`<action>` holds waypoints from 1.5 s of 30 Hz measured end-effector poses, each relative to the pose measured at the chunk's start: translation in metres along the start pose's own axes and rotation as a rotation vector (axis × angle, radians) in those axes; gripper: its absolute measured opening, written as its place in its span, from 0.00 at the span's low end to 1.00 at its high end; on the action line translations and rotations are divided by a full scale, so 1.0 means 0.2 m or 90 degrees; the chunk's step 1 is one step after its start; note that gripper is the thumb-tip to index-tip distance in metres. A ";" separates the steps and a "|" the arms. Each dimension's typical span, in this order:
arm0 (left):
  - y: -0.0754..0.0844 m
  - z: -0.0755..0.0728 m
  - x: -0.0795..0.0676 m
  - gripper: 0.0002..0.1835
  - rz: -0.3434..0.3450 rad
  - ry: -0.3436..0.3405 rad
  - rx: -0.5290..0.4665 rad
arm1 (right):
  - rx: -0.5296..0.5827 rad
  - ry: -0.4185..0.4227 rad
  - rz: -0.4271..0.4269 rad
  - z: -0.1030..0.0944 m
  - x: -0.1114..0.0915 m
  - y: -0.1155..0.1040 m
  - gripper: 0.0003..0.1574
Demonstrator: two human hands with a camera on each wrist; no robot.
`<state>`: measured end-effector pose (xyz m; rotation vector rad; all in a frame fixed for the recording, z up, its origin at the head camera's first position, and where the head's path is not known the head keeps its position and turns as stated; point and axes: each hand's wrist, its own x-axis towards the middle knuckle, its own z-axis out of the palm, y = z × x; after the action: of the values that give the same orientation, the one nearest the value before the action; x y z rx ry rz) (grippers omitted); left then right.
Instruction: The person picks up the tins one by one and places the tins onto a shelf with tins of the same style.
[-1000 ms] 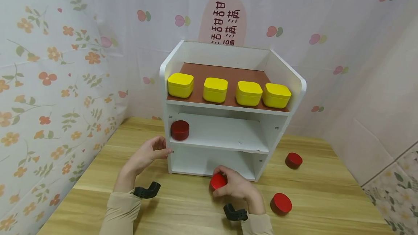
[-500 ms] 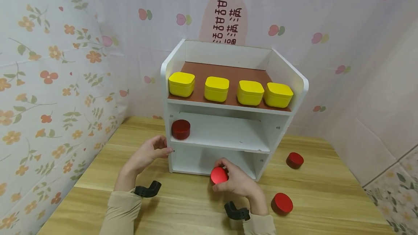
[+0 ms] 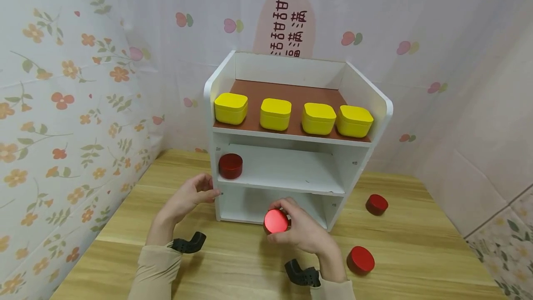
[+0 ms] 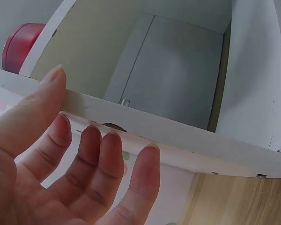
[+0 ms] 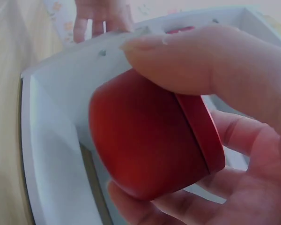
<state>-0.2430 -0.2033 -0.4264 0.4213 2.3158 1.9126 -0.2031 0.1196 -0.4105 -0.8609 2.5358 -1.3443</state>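
My right hand (image 3: 301, 228) grips a round red lidded jar (image 3: 275, 221) in front of the bottom compartment of a small white shelf (image 3: 281, 189). The right wrist view shows the jar (image 5: 145, 136) tilted, with the thumb on one side and fingers around the other. My left hand (image 3: 189, 198) holds the shelf's left side panel (image 4: 178, 129), thumb at its front edge and fingers along the outer face. Another red jar (image 3: 231, 166) stands at the left end of the middle shelf board.
Several yellow square lidded boxes (image 3: 275, 115) line the brown top (image 3: 287, 89) of the shelf. Two more red jars lie right of the shelf on the wooden table (image 3: 233, 263): one farther back (image 3: 376, 204), one nearer (image 3: 360, 260). Patterned cloth (image 3: 75, 105) hangs behind and left.
My right hand has raised the red jar slightly from near the table and tipped it so its lid faces more toward the head camera. My left hand stays on the side panel.
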 end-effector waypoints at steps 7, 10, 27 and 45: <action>0.00 0.00 0.00 0.16 0.000 -0.002 -0.002 | 0.010 0.040 -0.017 -0.02 -0.03 -0.07 0.33; 0.00 0.00 0.00 0.17 -0.006 -0.001 0.000 | 0.000 0.060 -0.030 -0.04 -0.04 -0.08 0.34; 0.00 -0.01 0.00 0.16 0.003 -0.003 -0.002 | 0.041 0.173 -0.061 -0.15 -0.09 -0.13 0.37; -0.01 0.00 0.00 0.17 0.001 0.003 0.000 | -0.034 0.207 -0.066 -0.17 0.04 -0.21 0.38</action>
<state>-0.2431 -0.2040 -0.4283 0.4187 2.3179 1.9165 -0.2049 0.1219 -0.3554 -0.8558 2.8143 -1.5695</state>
